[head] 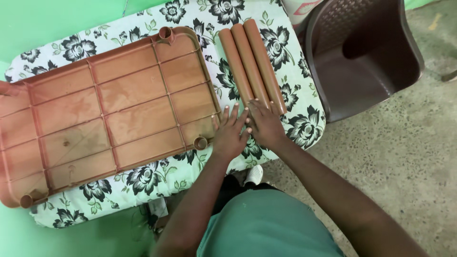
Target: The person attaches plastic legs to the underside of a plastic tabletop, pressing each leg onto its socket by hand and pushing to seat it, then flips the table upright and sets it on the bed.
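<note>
Head view, looking down. Left hand (229, 134) flat and open, fingers spread, resting on the flowery cloth (295, 71) just beside the corner of the brown plastic tray (109, 114). Right hand (264, 124) flat and open too, fingertips touching the near ends of the three brown tubes (251, 64). Both hands side by side, thumbs almost touching, holding nothing. Tubes lying close together in a row on the cloth, to the right of the tray, pointing away from the person. Tray lying upside down, ribs showing, with a round socket (201, 142) at the corner near the left hand. Dark brown plastic chair (366, 57) on the speckled floor (404, 157), just beside the cloth-covered worktop.
</note>
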A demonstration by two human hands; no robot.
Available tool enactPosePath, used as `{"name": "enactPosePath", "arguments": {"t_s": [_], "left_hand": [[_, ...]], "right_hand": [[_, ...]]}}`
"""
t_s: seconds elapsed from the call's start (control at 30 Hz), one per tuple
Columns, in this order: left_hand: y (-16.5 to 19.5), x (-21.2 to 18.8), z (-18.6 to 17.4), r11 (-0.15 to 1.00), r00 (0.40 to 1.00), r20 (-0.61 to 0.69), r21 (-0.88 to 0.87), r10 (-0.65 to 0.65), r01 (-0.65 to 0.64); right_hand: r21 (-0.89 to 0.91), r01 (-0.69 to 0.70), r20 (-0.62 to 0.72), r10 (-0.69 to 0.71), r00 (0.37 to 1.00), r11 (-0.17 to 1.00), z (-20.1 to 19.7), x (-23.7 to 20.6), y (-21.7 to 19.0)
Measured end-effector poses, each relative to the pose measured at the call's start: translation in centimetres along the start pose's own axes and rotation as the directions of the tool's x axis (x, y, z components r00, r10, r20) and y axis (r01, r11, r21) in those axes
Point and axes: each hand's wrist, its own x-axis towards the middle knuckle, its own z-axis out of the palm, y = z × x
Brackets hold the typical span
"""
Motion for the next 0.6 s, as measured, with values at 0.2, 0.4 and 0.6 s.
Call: {"name": "enactPosePath", "arguments": {"t_s": [0.2, 0.4, 0.6], "left_hand": [[-0.3, 3.0, 0.2, 1.0, 0.997, 0.065, 0.002, 0.03, -0.031], [-1.2, 7.0, 0.7, 0.996, 0.984, 0.162, -0.06, 0.074, -0.065], [-2.3, 10.0, 0.7, 0.983, 0.97, 0.175, -0.097, 0.171, -0.156]], "right_hand": [[0.049, -0.065, 0.031, 0.064, 0.997, 0.997, -0.1, 1.5, 2.1], [-0.025, -0.098, 0.015, 0.098, 0.995, 0.995, 0.1, 3.4, 3.9], [-0.042, -0.285, 0.008, 0.286, 0.958, 0.957, 0.6, 4.7, 4.6]]}}
